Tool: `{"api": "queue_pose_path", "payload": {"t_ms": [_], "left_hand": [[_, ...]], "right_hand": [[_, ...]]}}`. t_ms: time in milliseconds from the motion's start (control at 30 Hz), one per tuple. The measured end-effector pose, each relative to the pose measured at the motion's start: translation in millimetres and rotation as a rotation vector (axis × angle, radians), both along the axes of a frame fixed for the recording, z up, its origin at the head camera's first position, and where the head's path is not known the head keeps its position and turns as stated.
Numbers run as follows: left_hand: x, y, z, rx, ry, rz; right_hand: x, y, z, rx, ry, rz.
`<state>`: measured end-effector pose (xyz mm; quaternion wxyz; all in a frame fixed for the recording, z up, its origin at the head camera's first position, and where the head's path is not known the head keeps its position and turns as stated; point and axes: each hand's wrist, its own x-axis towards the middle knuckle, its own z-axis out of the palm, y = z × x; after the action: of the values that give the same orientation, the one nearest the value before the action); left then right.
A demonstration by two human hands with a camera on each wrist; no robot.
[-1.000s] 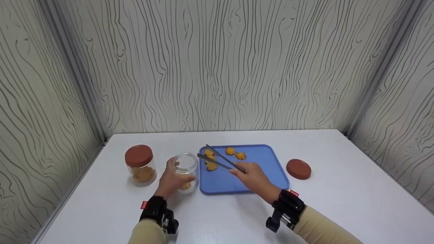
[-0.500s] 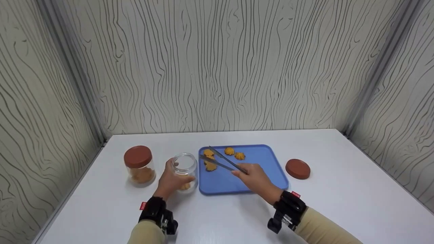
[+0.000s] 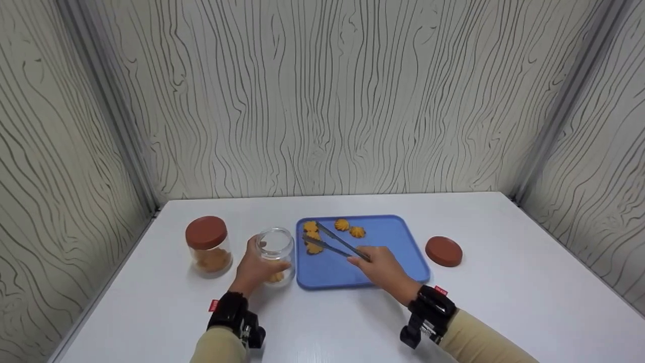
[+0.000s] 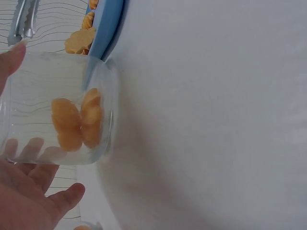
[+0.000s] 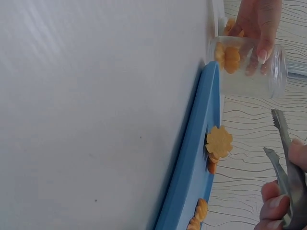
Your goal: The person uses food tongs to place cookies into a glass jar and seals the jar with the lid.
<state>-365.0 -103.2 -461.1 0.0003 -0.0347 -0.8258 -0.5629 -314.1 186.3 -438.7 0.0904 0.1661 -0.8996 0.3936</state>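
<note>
left hand (image 3: 253, 265), curled round one lidless jar (image 3: 276, 245) beside the blue tray (image 3: 337, 269); right hand (image 3: 381, 265), closed round tongs (image 3: 336, 237) spread above cookies (image 3: 314, 248) there: seemingly a pick-up step, calling for lowering and squeezing.

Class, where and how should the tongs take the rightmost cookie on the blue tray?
Probably across its ridged sides, bringing the tongs down from the right: the cookie is low and ridged, with bare tray rightward and a neighbouring cookie on its left.
</note>
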Motion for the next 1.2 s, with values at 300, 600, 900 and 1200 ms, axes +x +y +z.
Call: {"api": "queue_pose_path", "payload": {"t_ms": [300,600,900,1200], "left_hand": [[2.0,1,1.5,-0.010,-0.002,0.010],[1.0,0,1.0,0.016,0.008,0.005],[0.1,0,0.9,0.017,0.004,0.001],[1.0,-1,0.6,0.011,-0.006,0.001]], "right_hand": [[-4.7,-2,-5.1,0.017,0.003,-0.027],[-8.1,-3,-11.6,0.053,0.035,-0.031],[-12.8,-4,-15.6,0.047,0.010,-0.040],[-16.7,-9,-16.6,0.070,-0.042,-0.073]]}}
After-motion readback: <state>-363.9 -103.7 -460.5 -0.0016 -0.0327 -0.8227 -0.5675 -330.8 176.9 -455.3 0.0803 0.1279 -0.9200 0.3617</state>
